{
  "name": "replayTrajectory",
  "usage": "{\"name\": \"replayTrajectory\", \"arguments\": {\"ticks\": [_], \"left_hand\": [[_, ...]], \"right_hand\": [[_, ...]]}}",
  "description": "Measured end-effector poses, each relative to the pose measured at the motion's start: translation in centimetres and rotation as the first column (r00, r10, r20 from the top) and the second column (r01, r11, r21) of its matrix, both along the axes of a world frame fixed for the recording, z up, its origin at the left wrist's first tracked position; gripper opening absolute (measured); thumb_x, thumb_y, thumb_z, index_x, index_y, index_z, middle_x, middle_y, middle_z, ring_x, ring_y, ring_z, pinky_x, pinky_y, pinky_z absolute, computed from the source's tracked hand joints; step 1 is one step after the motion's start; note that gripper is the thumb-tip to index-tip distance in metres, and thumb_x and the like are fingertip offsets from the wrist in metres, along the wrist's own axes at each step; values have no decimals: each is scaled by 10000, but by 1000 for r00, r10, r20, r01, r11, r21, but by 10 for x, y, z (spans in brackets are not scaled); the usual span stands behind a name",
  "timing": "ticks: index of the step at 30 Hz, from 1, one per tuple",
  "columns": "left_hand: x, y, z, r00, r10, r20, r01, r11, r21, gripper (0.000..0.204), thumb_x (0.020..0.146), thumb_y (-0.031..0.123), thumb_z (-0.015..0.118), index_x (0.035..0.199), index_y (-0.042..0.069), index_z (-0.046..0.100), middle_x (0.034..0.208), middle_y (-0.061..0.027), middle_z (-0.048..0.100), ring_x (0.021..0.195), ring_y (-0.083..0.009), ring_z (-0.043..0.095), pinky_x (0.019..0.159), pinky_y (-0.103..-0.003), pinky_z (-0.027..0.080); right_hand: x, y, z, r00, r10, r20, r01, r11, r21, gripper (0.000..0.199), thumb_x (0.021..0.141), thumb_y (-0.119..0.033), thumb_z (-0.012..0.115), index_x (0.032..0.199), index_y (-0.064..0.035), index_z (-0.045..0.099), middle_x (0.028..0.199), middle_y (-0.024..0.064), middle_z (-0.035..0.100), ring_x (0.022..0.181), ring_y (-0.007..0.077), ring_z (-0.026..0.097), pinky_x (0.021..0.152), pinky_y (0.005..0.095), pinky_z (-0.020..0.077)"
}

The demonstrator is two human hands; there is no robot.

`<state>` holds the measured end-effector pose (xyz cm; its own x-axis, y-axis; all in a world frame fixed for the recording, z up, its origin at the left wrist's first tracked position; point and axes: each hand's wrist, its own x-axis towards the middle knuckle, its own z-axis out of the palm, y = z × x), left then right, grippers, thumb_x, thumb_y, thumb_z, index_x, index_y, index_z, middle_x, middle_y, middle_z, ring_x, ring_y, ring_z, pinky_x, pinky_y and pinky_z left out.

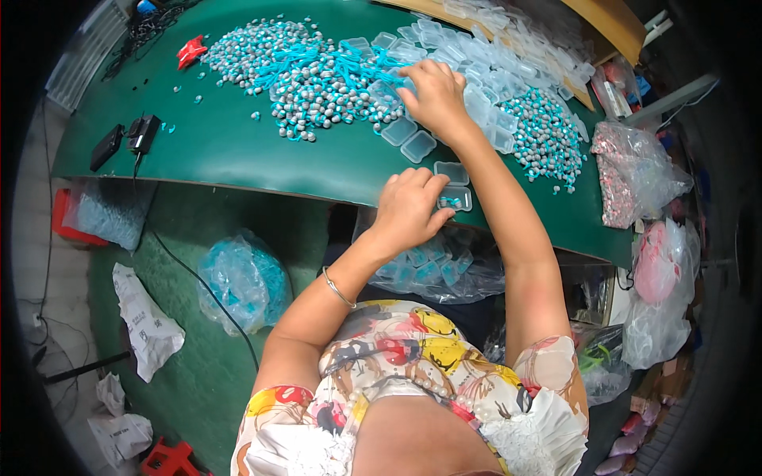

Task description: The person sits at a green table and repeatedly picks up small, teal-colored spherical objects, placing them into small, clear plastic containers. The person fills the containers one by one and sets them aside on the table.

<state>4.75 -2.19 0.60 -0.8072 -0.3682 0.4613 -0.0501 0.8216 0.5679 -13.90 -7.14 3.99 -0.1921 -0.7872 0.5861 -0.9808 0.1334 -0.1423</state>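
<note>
- Left hand (406, 208), fingers curled, pressed on a small clear plastic box (454, 198) at the green table (238, 151) edge, mid-frame.
- Right hand (435, 97) reached up-frame, fingers bent into the pile of clear boxes (484, 63); whether it gripped one, I couldn't tell.
- Grey-and-teal earplugs (309, 71) lay heaped to its left.

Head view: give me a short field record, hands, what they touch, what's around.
surface: green table
left hand: near the table's front edge, fingers on a small clear plastic box with something teal inside
right hand: reaching further back, fingertips at the heap of grey and teal earbuds
nearby: empty clear boxes piled behind the right hand; two more loose in front of it
below table edge: bag of filled boxes
grip: neither hand's hold is clear
</note>
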Motion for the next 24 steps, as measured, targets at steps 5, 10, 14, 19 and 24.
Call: {"name": "replayTrajectory", "arguments": {"ticks": [5,10,14,19,24], "left_hand": [[0,1,-1,1000,4,-8,-4,1000,-1,434,767,275,793,1126,86,637,945,-87,589,938,-297,583,782,-426,442],[1,2,-4,999,-2,-35,2,1000,9,439,762,274,799,1124,85,638,950,-88,593,943,-300,584,790,-425,443],[1,-1,-4,998,-9,-61,10,1000,22,449,749,263,812,1121,81,639,946,-89,596,937,-303,587,794,-428,446],[1,-3,-2,999,-25,-47,28,998,54,465,730,245,828,1117,70,639,928,-86,605,910,-302,594,792,-422,453],[-1,-5,-4,999,-30,-30,32,997,74,475,709,234,842,1110,71,646,909,-79,610,894,-295,599,789,-423,462]], "right_hand": [[-3,-32,-8,998,-64,-30,65,996,55,221,798,-273,757,1004,-194,760,1042,32,682,1079,255,576,928,510,345],[-3,-18,-1,992,8,128,11,989,-146,135,814,-284,727,907,-201,777,933,15,712,994,243,618,960,513,330],[0,46,18,763,270,587,-155,959,-239,167,837,-122,737,990,-60,756,847,65,702,812,167,652,789,338,496],[4,156,9,750,194,633,-200,978,-63,184,849,-25,712,1030,2,731,917,81,698,810,144,651,720,279,514],[11,196,-12,715,185,674,-223,974,-30,207,812,-4,724,1018,-18,743,950,98,699,864,197,657,767,309,512]]}}
